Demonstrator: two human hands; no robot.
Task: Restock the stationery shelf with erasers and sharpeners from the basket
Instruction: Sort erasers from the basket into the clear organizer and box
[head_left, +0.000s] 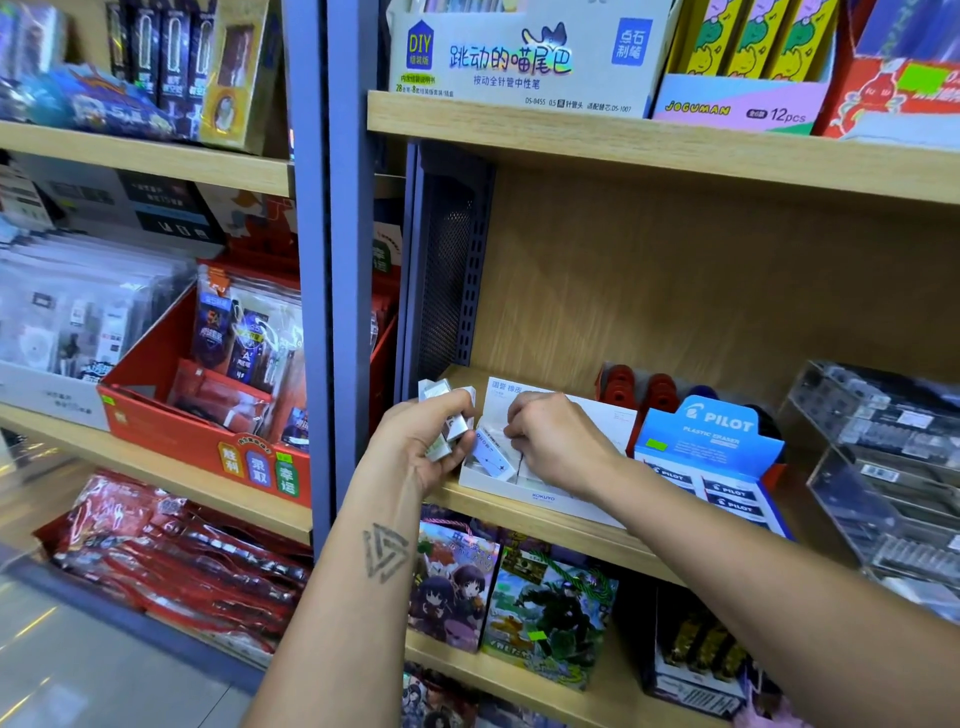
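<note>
Erasers (445, 423), several small white packs of them, sit in the left hand (421, 447), which is at the left end of the wooden shelf (519, 512). Its fingers are curled around this small stack, and some packs stick out above the knuckles. Just to the right, the white Kokuyo display box (543, 499) stands at the front of the shelf, and one eraser with a printed sleeve (491, 457) lies tilted in its left compartment. The right hand (558, 441) is over the box with the fingers bent down into it; they seem to pinch or press something at the eraser's upper end, but I cannot tell exactly what they hold, because the knuckles hide the fingertips. Further right stands the blue Pilot eraser box (711, 441), already filled, and behind it some red items (641, 395) which may be sharpeners. At the far right are clear plastic cases (878, 447). The basket is not in view.

I judge the step in hand is loading erasers into the white box one at a time. The next move probably calls for seating this eraser flat, then taking another from the left hand's stack without dropping the rest.
</note>
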